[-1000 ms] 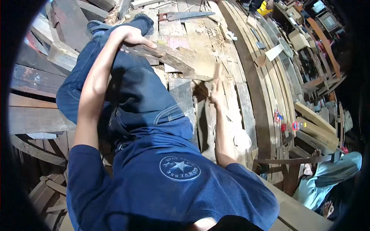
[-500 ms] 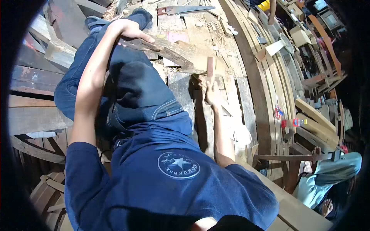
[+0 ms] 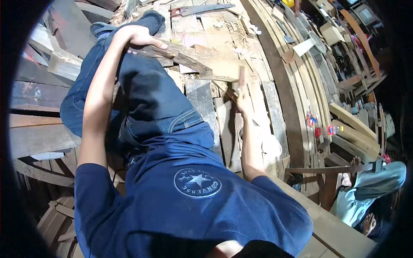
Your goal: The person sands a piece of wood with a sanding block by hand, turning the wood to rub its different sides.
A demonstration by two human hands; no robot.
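Left hand (image 3: 140, 36): I grasp timber (image 3: 190, 61) | Right hand (image 3: 243, 102): I grip wooden piece (image 3: 241, 76) | Progress: shavings (image 3: 242, 50) near right edge of plank deck (image 3: 201, 101), remainder unclear

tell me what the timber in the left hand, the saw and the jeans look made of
Timber: wood, seemingly rough and unpainted; dark streaky side, paler far end. Saw: probably a metal blade, smooth and grey; brownish handle may be wood, finish unclear. Jeans: likely denim, blue with pale stitching.

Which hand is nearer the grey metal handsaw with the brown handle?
Left. The left hand is left of the handsaw, on its near side; the right hand is farther back.
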